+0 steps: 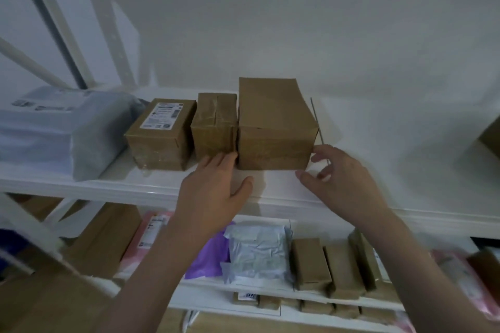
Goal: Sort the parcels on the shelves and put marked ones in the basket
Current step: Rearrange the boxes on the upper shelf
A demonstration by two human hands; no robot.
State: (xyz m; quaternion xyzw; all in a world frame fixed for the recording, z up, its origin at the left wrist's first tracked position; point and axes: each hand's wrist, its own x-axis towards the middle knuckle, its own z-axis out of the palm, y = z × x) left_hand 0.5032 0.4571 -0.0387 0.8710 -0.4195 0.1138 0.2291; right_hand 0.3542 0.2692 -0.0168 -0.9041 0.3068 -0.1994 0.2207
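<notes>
The big brown box (pixel 276 127) sits on the white shelf (pixel 151 186), touching a smaller taped box (pixel 215 127) on its left. The left hand (pixel 213 189) reaches its spread fingers to the big box's left bottom corner. The right hand (pixel 343 178), fingers loosely spread, is just beside its right bottom corner, holding nothing.

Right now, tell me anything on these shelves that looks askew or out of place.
On the lower shelf, one flat brown parcel leans tilted against its neighbours. A thin grey rod stands beside the big box above. Nothing looks spilled or torn.
</notes>
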